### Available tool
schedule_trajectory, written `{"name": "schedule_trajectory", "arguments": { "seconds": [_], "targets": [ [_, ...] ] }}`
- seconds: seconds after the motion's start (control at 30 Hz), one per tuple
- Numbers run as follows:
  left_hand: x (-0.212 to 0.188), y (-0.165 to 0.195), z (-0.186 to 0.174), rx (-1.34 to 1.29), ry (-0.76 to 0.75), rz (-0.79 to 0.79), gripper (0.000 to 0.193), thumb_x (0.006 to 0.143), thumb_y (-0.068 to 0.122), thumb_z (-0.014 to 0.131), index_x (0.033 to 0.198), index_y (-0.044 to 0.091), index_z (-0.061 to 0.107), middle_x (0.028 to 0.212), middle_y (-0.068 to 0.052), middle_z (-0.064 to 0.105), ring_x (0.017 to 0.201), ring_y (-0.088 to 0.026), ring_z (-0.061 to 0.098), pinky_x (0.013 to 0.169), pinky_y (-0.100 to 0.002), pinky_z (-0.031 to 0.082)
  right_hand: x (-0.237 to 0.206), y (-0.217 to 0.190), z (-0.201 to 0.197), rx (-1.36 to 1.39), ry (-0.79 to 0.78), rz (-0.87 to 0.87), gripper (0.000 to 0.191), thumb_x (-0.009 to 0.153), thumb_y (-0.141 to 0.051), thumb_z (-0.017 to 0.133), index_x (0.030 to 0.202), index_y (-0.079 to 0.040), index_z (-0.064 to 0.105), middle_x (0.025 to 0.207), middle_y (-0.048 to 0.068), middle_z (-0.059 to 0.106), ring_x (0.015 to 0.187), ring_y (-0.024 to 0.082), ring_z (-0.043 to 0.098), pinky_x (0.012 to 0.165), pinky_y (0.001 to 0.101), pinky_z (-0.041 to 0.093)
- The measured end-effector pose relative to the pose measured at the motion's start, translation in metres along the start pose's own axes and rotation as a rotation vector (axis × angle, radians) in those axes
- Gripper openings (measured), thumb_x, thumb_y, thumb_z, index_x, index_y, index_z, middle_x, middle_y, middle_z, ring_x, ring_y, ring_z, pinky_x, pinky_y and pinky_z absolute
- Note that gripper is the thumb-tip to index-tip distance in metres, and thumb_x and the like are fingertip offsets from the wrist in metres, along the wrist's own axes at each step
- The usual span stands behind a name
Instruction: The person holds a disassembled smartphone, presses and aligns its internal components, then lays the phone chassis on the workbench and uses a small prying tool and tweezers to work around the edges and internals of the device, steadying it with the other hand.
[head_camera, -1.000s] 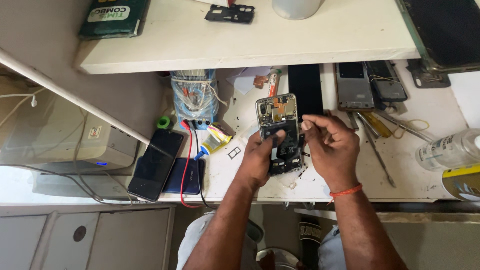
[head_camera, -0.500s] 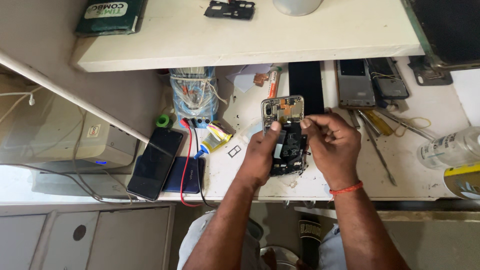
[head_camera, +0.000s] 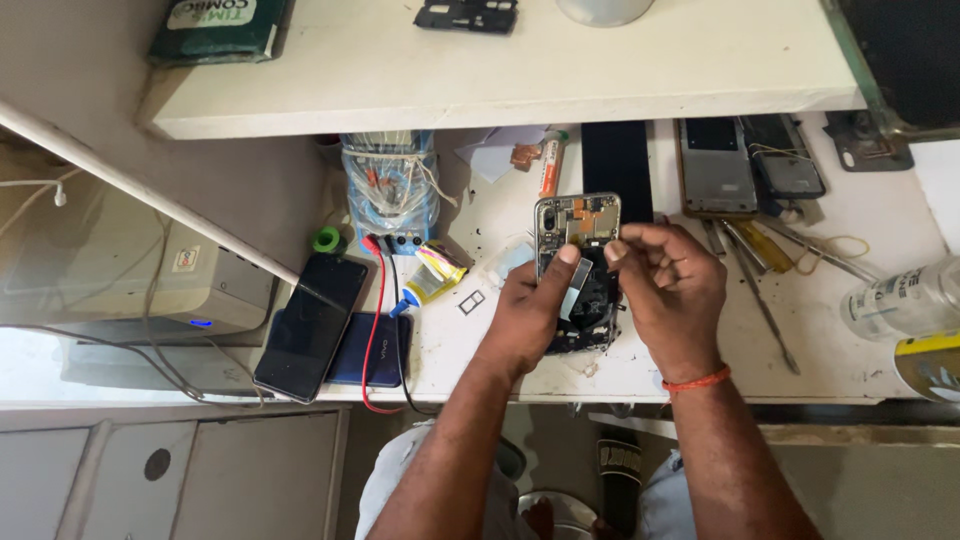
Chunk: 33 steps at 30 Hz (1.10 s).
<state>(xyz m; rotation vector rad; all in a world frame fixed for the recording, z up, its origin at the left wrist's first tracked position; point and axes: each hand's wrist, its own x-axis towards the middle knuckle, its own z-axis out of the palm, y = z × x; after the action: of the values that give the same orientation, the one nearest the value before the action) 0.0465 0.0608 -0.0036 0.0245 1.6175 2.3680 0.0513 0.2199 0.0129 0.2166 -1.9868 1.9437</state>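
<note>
Your left hand (head_camera: 530, 315) is clamped on the opened phone (head_camera: 580, 270), thumb pressed flat over its middle, holding it tilted up off the bench. Your right hand (head_camera: 672, 290) has its fingertips pinched together at the phone's right edge, just below the exposed circuit board; whether anything sits between them is too small to tell. Compared with a second ago, the phone has come up slightly and turned more upright toward you, and your right fingers have closed in from its lower right to that edge beside the board, so the work has shifted to the upper half of the open back.

Just left of your left hand lies a small card tray (head_camera: 472, 301), then a yellow-tipped tube (head_camera: 432, 278) and red and black leads. Farther left rest two dark phones (head_camera: 312, 325). To the right lie metal tools (head_camera: 755, 290), with a clear bottle (head_camera: 905, 298) at the far right edge.
</note>
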Motion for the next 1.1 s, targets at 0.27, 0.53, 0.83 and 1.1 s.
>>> {"name": "schedule_trajectory", "arguments": {
  "seconds": [0.27,0.53,0.83,1.1],
  "targets": [
    [0.01,0.007,-0.018,0.047,0.03,-0.025,0.045,0.1,0.046,0.062,0.099,0.003,0.076,0.077,0.003,0.067,0.068,-0.005,0.053,0.063,-0.024,0.045,0.011,0.013,0.019,0.051,-0.012,-0.007,0.018,0.096,0.005,0.072,0.112,0.005,0.065,0.096,0.006,0.073,0.084,0.005,0.065,0.069,0.0188,0.051],
    [0.006,-0.017,-0.028,0.126,0.033,-0.031,0.047,0.103,0.046,0.061,0.098,0.001,0.075,0.072,0.003,0.061,0.065,-0.006,0.046,0.058,-0.025,0.039,-0.003,0.035,0.022,0.058,0.0,-0.042,0.014,0.097,0.003,0.073,0.108,0.003,0.064,0.095,0.005,0.072,0.085,0.004,0.065,0.072,0.0183,0.052],
    [-0.003,-0.021,-0.03,0.048,-0.039,0.014,0.037,0.1,0.038,0.066,0.105,0.002,0.074,0.083,0.003,0.069,0.075,-0.005,0.058,0.068,-0.024,0.049,-0.012,0.036,0.022,0.019,-0.012,-0.063,0.013,0.098,0.001,0.073,0.108,0.002,0.064,0.096,0.005,0.072,0.085,0.004,0.067,0.072,0.019,0.054],
    [-0.007,-0.035,-0.034,0.057,-0.069,0.074,0.035,0.1,0.035,0.066,0.112,0.003,0.075,0.09,0.003,0.071,0.082,-0.005,0.059,0.073,-0.025,0.049,-0.021,0.044,0.023,-0.009,-0.008,-0.059,0.012,0.097,0.001,0.073,0.105,0.001,0.064,0.092,0.004,0.072,0.08,0.003,0.064,0.067,0.0179,0.051]
  ]
}}
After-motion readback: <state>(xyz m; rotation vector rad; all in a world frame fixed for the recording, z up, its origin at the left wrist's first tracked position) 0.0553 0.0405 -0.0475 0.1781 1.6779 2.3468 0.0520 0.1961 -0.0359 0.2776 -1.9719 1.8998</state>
